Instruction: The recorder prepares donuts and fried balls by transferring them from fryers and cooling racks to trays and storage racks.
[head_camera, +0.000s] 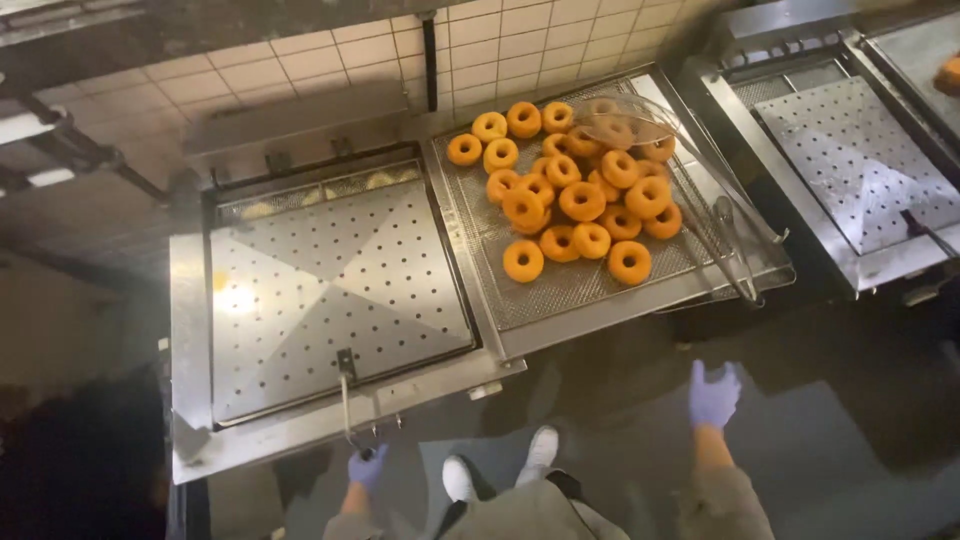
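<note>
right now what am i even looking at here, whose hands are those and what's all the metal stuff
This is one picture from a camera worn on a person's head, looking down past their shoes. Both hands wear purple gloves. The left hand is closed on the thin handle at the front of a perforated metal lid that covers a fryer. The right hand hangs open in the air, holding nothing. To the right of the lid, a heap of golden doughnuts lies on a mesh draining tray, with a wire skimmer resting across them. A second covered fryer stands further right.
</note>
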